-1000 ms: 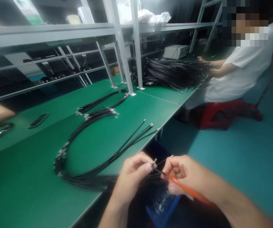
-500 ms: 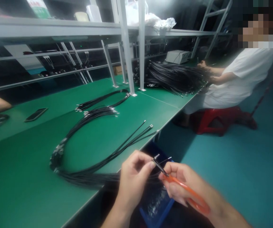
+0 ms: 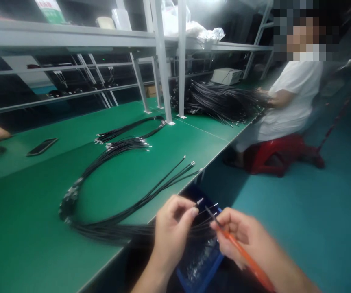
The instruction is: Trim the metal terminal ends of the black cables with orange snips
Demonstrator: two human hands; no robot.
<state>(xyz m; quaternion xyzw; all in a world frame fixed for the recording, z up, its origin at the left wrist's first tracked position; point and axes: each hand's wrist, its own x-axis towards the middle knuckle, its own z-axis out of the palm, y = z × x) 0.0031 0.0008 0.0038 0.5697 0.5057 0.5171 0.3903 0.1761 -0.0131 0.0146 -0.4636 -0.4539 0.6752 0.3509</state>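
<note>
One black cable end (image 3: 199, 202), silvery-tipped, is pinched in the left hand's (image 3: 172, 228) fingers beside the green worktop (image 3: 117, 191); the right hand's (image 3: 244, 232) fingers grip orange-handled scissors (image 3: 245, 253). Below, a blue bin (image 3: 214, 267) holds blurred, shiny little pieces (image 3: 198, 262).

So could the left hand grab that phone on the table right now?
Probably not as it stands: the left hand is pinching a cable end, and the phone lies well across the table, beyond the looped cables, though nothing seems to cover it.
</note>
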